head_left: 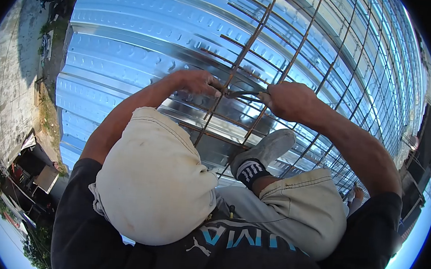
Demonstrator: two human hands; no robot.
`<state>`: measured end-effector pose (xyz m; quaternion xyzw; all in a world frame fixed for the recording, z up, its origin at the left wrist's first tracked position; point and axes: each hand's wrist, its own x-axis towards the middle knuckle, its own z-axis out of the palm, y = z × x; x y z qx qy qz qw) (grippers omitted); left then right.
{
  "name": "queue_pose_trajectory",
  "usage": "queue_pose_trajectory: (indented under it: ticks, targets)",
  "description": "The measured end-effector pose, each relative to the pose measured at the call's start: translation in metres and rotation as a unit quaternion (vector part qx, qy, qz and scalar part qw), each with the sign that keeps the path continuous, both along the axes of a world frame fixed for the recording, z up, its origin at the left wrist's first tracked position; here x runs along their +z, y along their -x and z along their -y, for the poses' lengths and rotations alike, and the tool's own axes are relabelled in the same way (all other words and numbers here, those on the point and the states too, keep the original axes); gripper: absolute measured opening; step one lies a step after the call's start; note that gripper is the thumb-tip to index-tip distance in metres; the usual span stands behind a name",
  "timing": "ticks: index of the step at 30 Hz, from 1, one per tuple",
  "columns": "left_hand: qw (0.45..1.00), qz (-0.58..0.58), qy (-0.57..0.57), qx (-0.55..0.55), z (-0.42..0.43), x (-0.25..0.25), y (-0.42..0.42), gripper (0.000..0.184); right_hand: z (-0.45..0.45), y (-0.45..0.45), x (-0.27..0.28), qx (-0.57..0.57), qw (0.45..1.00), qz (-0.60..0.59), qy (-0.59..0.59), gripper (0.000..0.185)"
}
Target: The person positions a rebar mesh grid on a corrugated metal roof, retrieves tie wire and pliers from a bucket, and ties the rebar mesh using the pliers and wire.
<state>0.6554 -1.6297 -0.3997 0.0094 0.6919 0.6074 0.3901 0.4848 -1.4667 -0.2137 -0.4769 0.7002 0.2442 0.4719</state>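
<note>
A pair of metal pliers (pixel 246 94) points leftward, its handles inside my right hand (pixel 291 101), which is closed round them. The tips of the pliers meet a rebar crossing. At that same crossing, my left hand (pixel 199 82) has its thumb and fingers pinched together against the bar (pixel 241 55); whether a wire is between them is too small to tell. Thin brown bars form a grid (pixel 309 35) over the shiny corrugated metal decking (pixel 126 41).
My shoe (pixel 275 144) rests on the grid below the pliers, with my bent knees close by. Past the decking's left edge (pixel 63 72) lies a paved strip (pixel 8 67) at a lower level. At the right, partly behind my arm, part of another person (pixel 356 195) shows.
</note>
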Motion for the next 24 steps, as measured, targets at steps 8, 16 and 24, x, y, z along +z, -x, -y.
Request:
queue_pose_trajectory:
  ticks: [8,16,24]
  targets:
    - [1.0,-0.01,0.023,0.0,0.0,0.001,0.001,0.05,-0.079,-0.026,-0.042,-0.62,0.664,0.352,-0.225,0.043]
    - [0.999,0.0,0.035,-0.012,0.0,0.01,0.003,0.05,-0.08,-0.03,-0.014,-0.146,0.975,-0.006,0.165,0.061]
    - [0.999,0.019,0.027,0.006,-0.001,0.017,0.004,0.054,-0.098,-0.029,-0.038,-0.638,0.666,0.347,-0.17,0.067]
